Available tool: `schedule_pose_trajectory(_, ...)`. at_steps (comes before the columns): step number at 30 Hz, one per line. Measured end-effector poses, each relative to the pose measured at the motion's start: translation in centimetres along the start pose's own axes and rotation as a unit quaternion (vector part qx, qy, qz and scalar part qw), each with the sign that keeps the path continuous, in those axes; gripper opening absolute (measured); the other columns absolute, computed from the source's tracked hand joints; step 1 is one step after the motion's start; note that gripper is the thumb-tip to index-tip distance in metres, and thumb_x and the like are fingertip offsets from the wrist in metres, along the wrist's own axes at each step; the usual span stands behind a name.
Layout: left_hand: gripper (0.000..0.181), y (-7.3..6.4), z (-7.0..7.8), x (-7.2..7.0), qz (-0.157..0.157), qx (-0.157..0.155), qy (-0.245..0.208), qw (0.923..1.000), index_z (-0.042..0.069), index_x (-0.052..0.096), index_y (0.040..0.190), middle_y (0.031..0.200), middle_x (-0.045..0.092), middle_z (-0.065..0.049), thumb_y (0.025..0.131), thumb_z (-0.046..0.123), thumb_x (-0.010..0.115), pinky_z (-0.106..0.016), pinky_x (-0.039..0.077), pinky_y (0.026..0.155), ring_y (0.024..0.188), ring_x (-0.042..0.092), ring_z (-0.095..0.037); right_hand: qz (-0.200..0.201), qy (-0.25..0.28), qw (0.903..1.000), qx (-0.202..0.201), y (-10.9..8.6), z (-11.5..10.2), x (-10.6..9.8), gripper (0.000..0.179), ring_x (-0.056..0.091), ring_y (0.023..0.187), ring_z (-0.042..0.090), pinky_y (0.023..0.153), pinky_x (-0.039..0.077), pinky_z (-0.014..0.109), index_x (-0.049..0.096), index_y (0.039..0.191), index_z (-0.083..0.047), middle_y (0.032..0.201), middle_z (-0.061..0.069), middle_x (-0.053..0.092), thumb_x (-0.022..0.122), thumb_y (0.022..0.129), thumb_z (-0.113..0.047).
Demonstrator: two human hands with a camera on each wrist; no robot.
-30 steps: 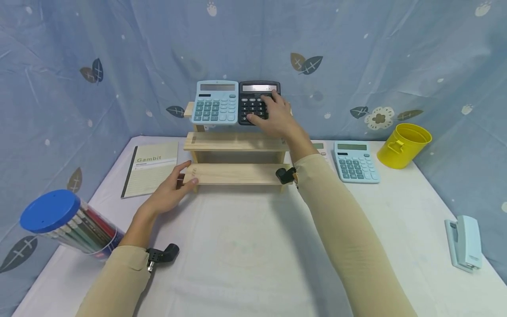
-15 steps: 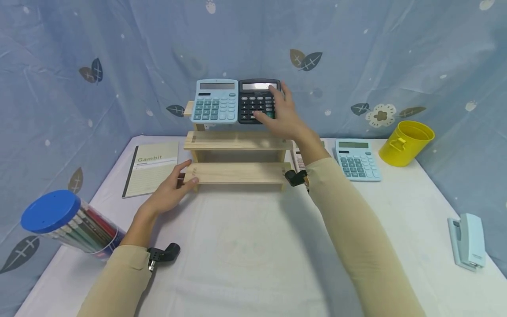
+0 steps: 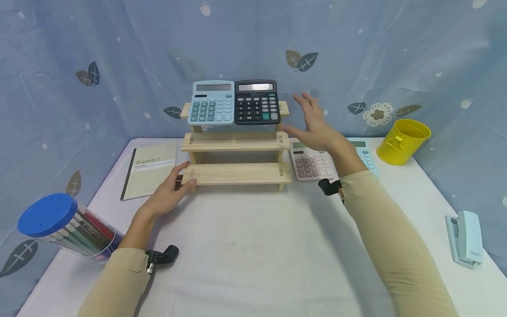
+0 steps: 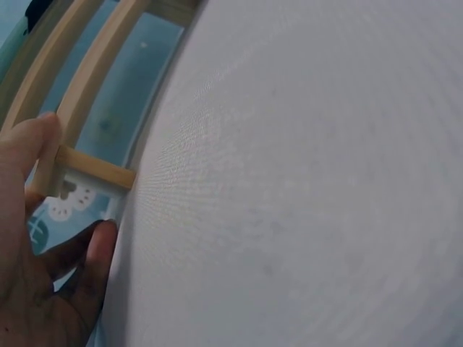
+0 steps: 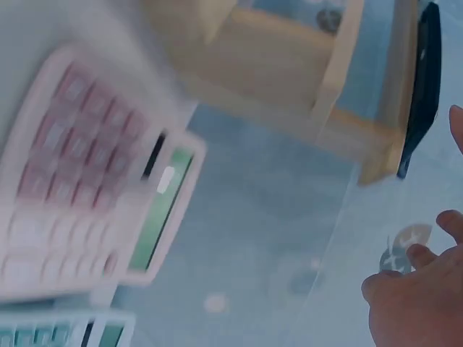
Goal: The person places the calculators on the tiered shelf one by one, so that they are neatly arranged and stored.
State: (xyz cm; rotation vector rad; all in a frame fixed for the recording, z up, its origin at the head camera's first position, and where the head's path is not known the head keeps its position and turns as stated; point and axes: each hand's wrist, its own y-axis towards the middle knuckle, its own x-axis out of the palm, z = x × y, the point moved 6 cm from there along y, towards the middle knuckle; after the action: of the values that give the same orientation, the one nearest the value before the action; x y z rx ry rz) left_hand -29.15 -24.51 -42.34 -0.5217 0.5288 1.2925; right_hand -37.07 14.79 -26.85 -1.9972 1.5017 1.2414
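Note:
A three-tier wooden shelf stands at the back of the white table. On its top tier a light blue calculator and a black calculator lean side by side. My left hand holds the left end of the bottom tier; in the left wrist view its thumb lies against the wooden board. My right hand, fingers spread and holding nothing, hovers right of the black calculator, apart from it. Below that hand a pink-and-white calculator lies on the table, also close in the right wrist view.
Partly behind my right wrist lies another light blue calculator. A yellow bucket stands at the back right, a pale blue stapler nearer the right edge. On the left are a notebook and a blue-lidded tub of pencils.
My right hand has left the black calculator and moved right, uncovering its keys and the pink-and-white calculator. My left hand has stayed at the shelf's end.

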Motion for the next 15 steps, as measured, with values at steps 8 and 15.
schedule_pose_trajectory(8, 0.081, -0.1, -0.1, -0.2, 0.000, 0.004, -0.005, 1.0000, 0.027, 0.007, 0.167, 0.152, 0.043, -0.028, 0.105, 0.055, 0.051, -0.057, 0.042, 0.105, 0.133, 0.050, -0.042, -0.016, -0.035, 0.9992, 0.011, -2.8, 2.7, -1.6, 0.094, -0.002, 0.157, 0.040, 0.116, 0.020, 0.072, -0.001, 0.166, -0.021, 0.171, 0.009, -0.014, 0.063, 0.101, -0.039)
schedule_pose_trajectory(15, 0.080, -0.1, 0.0, -0.1, -0.009, 0.001, -0.008, 0.9999, 0.027, 0.008, 0.166, 0.150, 0.044, -0.027, 0.105, 0.053, 0.052, -0.059, 0.042, 0.105, 0.134, 0.049, -0.043, -0.004, -0.062, 0.9978, 0.024, -5.2, 5.2, -2.5, 0.095, -0.005, 0.157, 0.042, 0.115, 0.016, 0.075, 0.000, 0.167, -0.019, 0.172, 0.012, -0.011, 0.066, 0.100, -0.034)
